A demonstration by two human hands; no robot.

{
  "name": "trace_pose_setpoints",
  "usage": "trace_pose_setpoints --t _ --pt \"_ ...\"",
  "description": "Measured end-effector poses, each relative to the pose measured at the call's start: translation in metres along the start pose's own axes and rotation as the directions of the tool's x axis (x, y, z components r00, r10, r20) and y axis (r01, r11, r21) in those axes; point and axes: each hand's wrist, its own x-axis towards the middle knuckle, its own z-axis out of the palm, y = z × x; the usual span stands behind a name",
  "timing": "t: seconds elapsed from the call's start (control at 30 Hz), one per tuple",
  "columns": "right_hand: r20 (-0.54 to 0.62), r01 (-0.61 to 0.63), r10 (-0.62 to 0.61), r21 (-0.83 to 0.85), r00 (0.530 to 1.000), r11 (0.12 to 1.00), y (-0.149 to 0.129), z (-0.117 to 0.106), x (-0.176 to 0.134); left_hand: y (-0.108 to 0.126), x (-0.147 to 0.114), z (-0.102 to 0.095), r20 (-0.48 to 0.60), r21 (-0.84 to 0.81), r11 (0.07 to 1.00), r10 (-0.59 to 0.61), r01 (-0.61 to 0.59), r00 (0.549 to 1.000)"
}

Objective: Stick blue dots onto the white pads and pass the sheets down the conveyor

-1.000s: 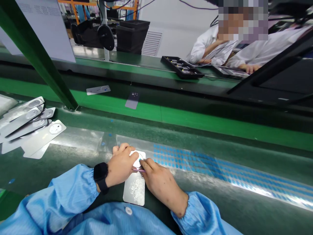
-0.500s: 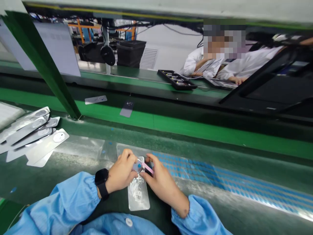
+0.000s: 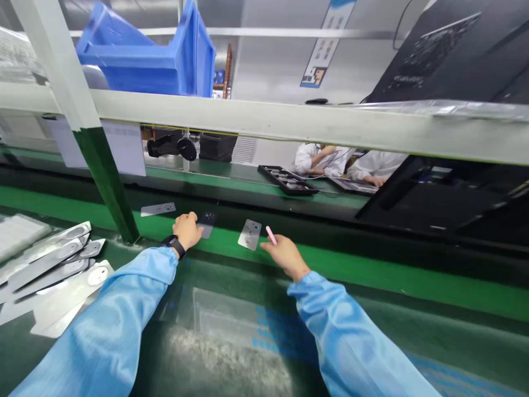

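My right hand (image 3: 286, 256) is closed around a slim pink stick-like tool (image 3: 271, 235), whose upper end sticks up above the fingers; the exact kind does not show. Just left of its fingertips, a silver plate (image 3: 249, 235) with a small blue dot near one corner lies on the green strip. My left hand (image 3: 187, 230), with a dark watch on the wrist, reaches to the left edge of a dark grey plate (image 3: 207, 225). Its thumb is apart from the curled fingers, and the thumb tip is at the plate's edge.
Another silver plate (image 3: 157, 209) lies farther left on the strip. Long silver plates (image 3: 61, 281) are piled at the left, by a green post (image 3: 108, 184). A clear sheet with blue dots (image 3: 276, 328) lies in front. Co-workers in white sit beyond a black tray (image 3: 287, 180).
Both hands have moved forward from the near bench to the green strip. The silver plate they worked on now lies there, out of my left hand. The view has tilted up.
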Motion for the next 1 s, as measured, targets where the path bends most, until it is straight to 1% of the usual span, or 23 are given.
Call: trace_pose_setpoints --t 0.07,0.17,0.27,0.33,0.4,0.47,0.53,0.63,0.67,0.73,0.8,0.87,0.93,1.0 --pt "0.004 0.033 -0.033 -0.036 0.999 0.999 0.008 -0.005 -0.02 0.006 0.021 0.014 0.053 0.031 0.999 -0.031 0.029 0.998" --pt "0.055 0.087 -0.083 -0.077 0.995 0.993 0.022 -0.015 -0.056 0.014 0.041 0.033 0.146 0.065 0.996 -0.068 0.059 0.987" --pt "0.083 0.078 -0.073 -0.065 0.994 0.995 0.036 -0.028 -0.086 0.017 0.052 0.041 0.216 0.079 0.994 -0.085 0.069 0.973" --pt "0.097 0.049 -0.042 -0.066 0.994 0.997 0.042 -0.034 -0.099 0.016 0.055 0.04 0.226 0.064 0.997 -0.058 0.045 0.972" --pt "0.111 0.025 -0.019 -0.048 0.994 0.999 0.044 -0.037 -0.108 0.015 0.053 0.035 0.209 0.028 1.0 -0.016 0.01 0.978" --pt "0.123 0.017 -0.017 0.003 0.992 1.0 0.041 -0.035 -0.114 0.013 0.047 0.027 0.168 -0.017 1.0 0.014 -0.011 0.986" --pt "0.146 0.024 -0.033 0.065 0.989 0.998 0.035 -0.032 -0.118 0.008 0.038 0.013 0.107 -0.07 0.997 0.025 -0.018 0.994" --pt "0.199 0.02 -0.056 0.178 0.978 0.984 0.027 -0.024 -0.122 -0.006 0.016 -0.014 0.007 -0.179 0.984 0.015 -0.014 1.0" --pt "0.221 -0.005 -0.047 0.228 0.974 0.974 0.026 -0.021 -0.123 -0.012 0.006 -0.023 -0.022 -0.224 0.975 0.005 -0.01 1.0" --pt "0.271 -0.095 -0.003 0.349 0.963 0.932 0.024 -0.016 -0.125 -0.025 -0.02 -0.038 -0.054 -0.326 0.945 -0.02 0.001 0.998" --pt "0.312 -0.172 0.015 0.482 0.95 0.859 0.023 -0.011 -0.128 -0.037 -0.054 -0.043 -0.048 -0.421 0.907 -0.04 0.016 0.998" --pt "0.286 -0.16 -0.012 0.57 0.958 0.806 0.023 -0.007 -0.131 -0.044 -0.093 -0.04 0.009 -0.533 0.844 -0.058 0.053 0.998" --pt "0.229 -0.118 -0.027 0.594 0.973 0.796 0.025 -0.003 -0.133 -0.049 -0.132 -0.029 0.12 -0.656 0.743 -0.076 0.137 0.99" --pt "0.238 -0.143 -0.001 0.588 0.971 0.796 0.028 0.003 -0.134 -0.05 -0.166 -0.015 0.249 -0.723 0.648 -0.077 0.238 0.965"
